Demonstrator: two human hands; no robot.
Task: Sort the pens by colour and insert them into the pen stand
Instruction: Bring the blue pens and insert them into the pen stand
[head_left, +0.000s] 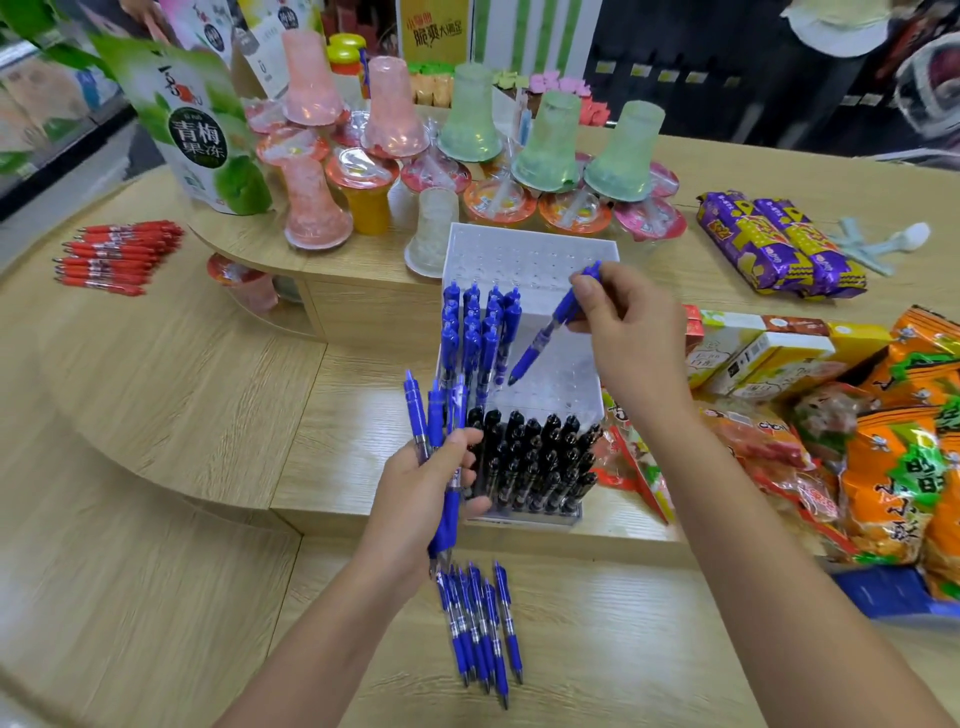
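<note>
The right hand (618, 317) has its grip pinched on one blue pen (550, 332) near the clicker end. The pen slants, tip down and left, just over the empty holes of the pen stand (561, 249) at frame centre, beside the standing blue pens (480, 327). The wrist is cocked, and this hand is nearer. Lower centre, the left hand (431, 478) clutches a bundle of blue pens (415, 410). Red pens (114, 254) wait on the table, far left.
</note>
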